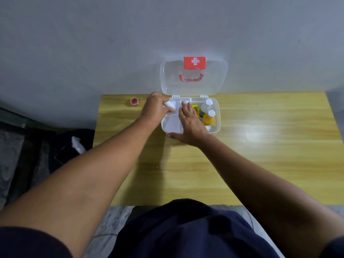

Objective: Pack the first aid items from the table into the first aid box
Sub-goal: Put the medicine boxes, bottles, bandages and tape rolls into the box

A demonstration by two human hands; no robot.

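My left hand point(155, 108) has its fingers closed around a small white roll point(169, 105) — gauze or bandage by the look of it, soft and short, its long axis lying roughly left to right. It sits right at the left rim of the first aid box point(216, 125), over the white tray point(172, 124) that fills the box's left half. So the move I judge next is a short drop down and slightly right into that tray, and the left hand is plainly the one to do it.

My right hand point(188, 125) lies flat over the middle of the box, fingers spread and holding nothing, thumb on the table point(260, 146) against the near wall — steadying, I'd say.

The right half of the box already holds a clear bottle point(206, 107), a yellow bottle point(209, 118) and a small yellow packet point(195, 109). The clear lid point(214, 77) stands upright against the wall.

One small red-topped jar point(134, 101) stays out on the table, well to the left of the box, nearer my left hand.
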